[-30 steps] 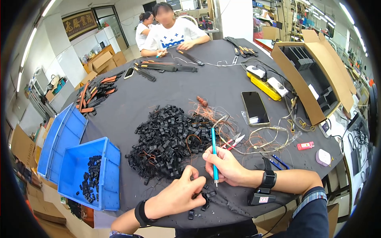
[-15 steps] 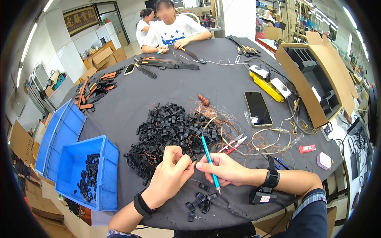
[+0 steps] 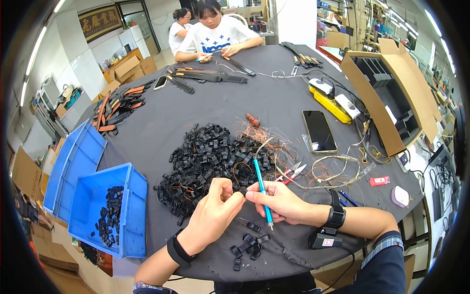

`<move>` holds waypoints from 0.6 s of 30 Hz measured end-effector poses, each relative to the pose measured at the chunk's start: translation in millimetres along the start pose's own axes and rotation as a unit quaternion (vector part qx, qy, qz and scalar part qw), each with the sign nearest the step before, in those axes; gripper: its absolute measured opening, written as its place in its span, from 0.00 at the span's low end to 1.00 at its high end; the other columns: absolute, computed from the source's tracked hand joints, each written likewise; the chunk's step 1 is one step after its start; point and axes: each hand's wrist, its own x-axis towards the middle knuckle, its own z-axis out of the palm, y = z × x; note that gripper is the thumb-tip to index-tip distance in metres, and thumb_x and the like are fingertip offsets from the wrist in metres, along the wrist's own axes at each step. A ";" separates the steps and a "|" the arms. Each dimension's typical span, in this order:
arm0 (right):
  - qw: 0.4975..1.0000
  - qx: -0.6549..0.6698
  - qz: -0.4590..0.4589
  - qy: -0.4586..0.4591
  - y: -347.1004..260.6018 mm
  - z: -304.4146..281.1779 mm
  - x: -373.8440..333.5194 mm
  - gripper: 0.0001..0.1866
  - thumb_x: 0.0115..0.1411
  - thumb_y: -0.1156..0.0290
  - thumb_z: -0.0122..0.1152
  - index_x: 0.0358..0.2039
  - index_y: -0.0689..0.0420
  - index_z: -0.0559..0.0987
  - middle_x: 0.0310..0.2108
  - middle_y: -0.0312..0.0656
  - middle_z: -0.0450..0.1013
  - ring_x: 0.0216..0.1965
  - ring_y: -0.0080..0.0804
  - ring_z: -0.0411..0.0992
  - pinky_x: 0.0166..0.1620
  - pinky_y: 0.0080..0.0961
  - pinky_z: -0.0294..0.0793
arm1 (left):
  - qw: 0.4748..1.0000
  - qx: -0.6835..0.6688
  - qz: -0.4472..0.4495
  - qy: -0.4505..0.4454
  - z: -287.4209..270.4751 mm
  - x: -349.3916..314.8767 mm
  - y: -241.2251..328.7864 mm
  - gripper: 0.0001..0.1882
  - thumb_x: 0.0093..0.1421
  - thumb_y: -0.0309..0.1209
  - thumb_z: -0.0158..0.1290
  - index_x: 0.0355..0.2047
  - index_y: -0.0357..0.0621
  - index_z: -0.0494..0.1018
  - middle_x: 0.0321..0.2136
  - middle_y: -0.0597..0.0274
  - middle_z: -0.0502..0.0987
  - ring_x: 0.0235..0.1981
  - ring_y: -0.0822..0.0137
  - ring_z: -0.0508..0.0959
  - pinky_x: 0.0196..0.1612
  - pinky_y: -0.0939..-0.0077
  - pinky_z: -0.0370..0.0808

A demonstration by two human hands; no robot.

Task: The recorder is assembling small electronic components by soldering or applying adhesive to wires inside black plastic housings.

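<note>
Beside the black pile (image 3: 208, 166), my left hand (image 3: 213, 215) curls, its grip too obscured to tell; my right hand (image 3: 284, 203) pinches a blue tool (image 3: 259, 177).

Left grip (image 3: 211, 211) and right grip (image 3: 280, 203) close together, both curled

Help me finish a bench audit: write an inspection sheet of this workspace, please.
Surface: dark cloth, wrinkled near the front edge.
Work pieces: heap of black loops; small black pieces loose in front; more in the blue bin.
Clutter: orange threads, open scissors, phone.
Hands: right hand holds a blue pen-like tool; left hand has its fingertips close against the right's; anything pinched there is too small to tell.
Cables: pale cord looped right of the scissors; white plugs on a yellow block.
Surroundings: person opposite, another behind; open cardboard box at right.
</note>
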 end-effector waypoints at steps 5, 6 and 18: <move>1.000 0.004 -0.019 0.021 2.5 -1.1 2.5 0.13 0.59 0.62 0.56 0.38 0.57 0.70 0.12 0.32 0.65 0.07 0.13 0.53 0.10 0.13 0.46 | 0.995 -0.086 -0.042 -0.019 1.6 -1.7 -3.6 0.11 0.47 0.24 0.59 0.30 0.42 0.70 0.31 0.57 0.60 0.24 0.64 0.71 0.25 0.75 0.73; 0.999 0.011 -0.030 0.024 1.3 0.2 1.7 0.12 0.58 0.63 0.56 0.37 0.56 0.70 0.12 0.32 0.66 0.07 0.13 0.53 0.09 0.14 0.46 | 0.992 -0.108 -0.067 -0.021 -1.2 0.4 -3.7 0.14 0.46 0.24 0.61 0.33 0.42 0.71 0.32 0.58 0.61 0.24 0.68 0.71 0.26 0.77 0.73; 0.998 -0.047 -0.043 0.019 -10.6 -5.5 0.0 0.12 0.56 0.67 0.59 0.35 0.60 0.71 0.13 0.32 0.66 0.08 0.11 0.56 0.10 0.12 0.47 | 0.958 -0.220 -0.168 -0.076 -3.2 2.7 -15.3 0.07 0.54 0.23 0.53 0.35 0.41 0.75 0.25 0.64 0.66 0.25 0.72 0.67 0.29 0.80 0.65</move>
